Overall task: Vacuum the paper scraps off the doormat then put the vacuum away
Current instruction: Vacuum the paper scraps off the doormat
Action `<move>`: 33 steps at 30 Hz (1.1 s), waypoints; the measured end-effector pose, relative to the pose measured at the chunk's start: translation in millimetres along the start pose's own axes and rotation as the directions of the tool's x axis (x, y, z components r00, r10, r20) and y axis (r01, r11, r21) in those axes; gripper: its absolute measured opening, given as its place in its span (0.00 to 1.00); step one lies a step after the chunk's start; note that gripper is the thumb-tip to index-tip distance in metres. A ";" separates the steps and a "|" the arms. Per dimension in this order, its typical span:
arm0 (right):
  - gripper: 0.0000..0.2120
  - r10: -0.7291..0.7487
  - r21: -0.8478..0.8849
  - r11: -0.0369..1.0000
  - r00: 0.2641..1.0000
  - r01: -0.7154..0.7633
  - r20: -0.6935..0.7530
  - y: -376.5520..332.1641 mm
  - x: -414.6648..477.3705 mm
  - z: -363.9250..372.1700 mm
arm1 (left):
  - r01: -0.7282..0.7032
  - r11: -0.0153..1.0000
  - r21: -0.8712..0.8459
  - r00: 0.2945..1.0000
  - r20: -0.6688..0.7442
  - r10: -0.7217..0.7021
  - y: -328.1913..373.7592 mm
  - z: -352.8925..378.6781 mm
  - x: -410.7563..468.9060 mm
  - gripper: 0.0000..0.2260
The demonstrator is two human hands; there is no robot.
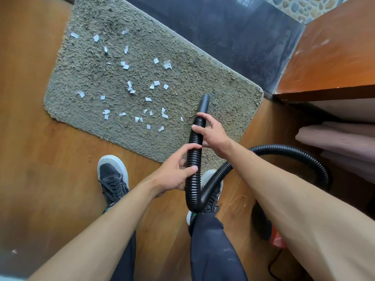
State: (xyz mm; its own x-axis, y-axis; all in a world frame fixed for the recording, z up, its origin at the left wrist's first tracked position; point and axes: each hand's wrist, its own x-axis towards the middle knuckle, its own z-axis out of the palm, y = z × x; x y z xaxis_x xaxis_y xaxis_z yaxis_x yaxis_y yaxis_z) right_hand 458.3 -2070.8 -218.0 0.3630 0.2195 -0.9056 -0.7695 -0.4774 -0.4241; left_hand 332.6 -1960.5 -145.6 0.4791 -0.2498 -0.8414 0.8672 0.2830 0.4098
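Head view: left hand (174,175) and right hand (213,134) both grip the black ribbed hose (194,159), fingers curled round it, the right hand higher, just behind the nozzle (204,103). Nozzle tip sits over the doormat (233,94) near its right edge. Paper scraps (125,65) lie scattered across the mat's middle and left. Vacuum body (260,224) stands on the wooden floor (40,159), partly hidden by the right forearm.

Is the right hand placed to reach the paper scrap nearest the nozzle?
Probably yes: the right hand grips the hose behind the nozzle, with only bare doormat between it and that paper scrap.
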 end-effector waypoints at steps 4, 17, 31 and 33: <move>0.22 0.053 -0.038 0.998 0.997 -0.051 0.055 12.8 -14.5 21.8 | 0.028 0.997 -0.066 0.999 -0.020 -0.029 -19.6 -4.3 -27.0 0.23; 0.23 0.105 -0.051 0.994 0.990 -0.100 0.097 38.9 -34.5 77.0 | 0.089 0.993 -0.077 0.995 -0.041 -0.092 -48.4 -36.7 -74.2 0.22; 0.23 0.099 -0.075 0.993 0.989 -0.091 0.107 32.8 -34.5 111.3 | 0.061 0.992 -0.109 0.995 -0.068 -0.068 -56.8 -55.5 -87.0 0.22; 0.23 0.091 -0.072 0.994 0.989 -0.083 0.116 30.8 -34.0 118.9 | 0.056 0.991 -0.118 0.995 -0.073 -0.065 -57.4 -61.9 -89.8 0.22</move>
State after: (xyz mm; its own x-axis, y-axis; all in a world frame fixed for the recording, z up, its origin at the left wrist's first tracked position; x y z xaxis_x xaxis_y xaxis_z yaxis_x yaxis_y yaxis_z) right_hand 359.8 -1991.9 -200.9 0.2285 0.2721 -0.9347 -0.7572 -0.5538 -0.3463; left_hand 231.5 -1897.0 -115.4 0.4110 -0.1996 -0.8895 0.8705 0.3758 0.3179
